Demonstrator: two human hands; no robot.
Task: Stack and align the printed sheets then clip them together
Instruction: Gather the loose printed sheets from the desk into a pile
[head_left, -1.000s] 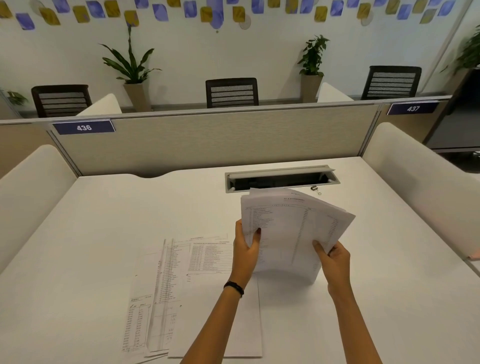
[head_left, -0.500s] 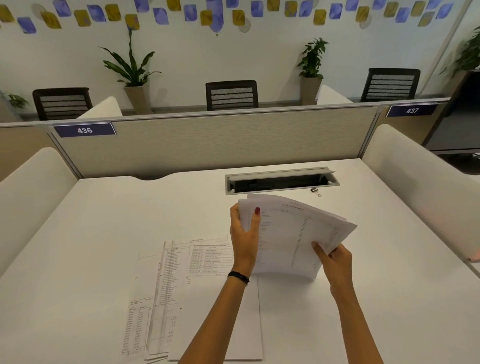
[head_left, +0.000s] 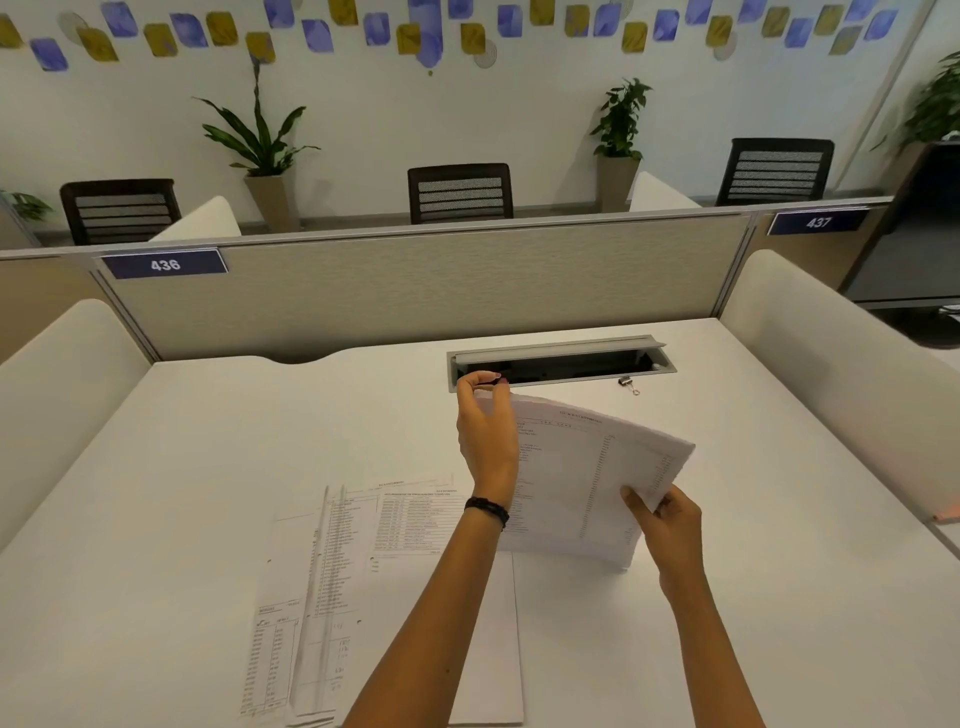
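I hold a stack of printed sheets upright and tilted above the white desk, its lower edge close to the desk top. My left hand lies along the stack's left edge, fingers curled over the top left corner. My right hand pinches the stack's lower right edge. Several more printed sheets lie fanned out flat on the desk, partly under my left forearm. A small binder clip lies on the desk beyond the stack.
An open cable tray is set into the desk just behind the stack and the clip. A grey partition closes off the back, with padded white dividers on both sides. Chairs and potted plants stand beyond.
My left hand has slid up the stack's left edge from the middle to the top corner. The stack has shifted slightly; my right hand keeps its hold.
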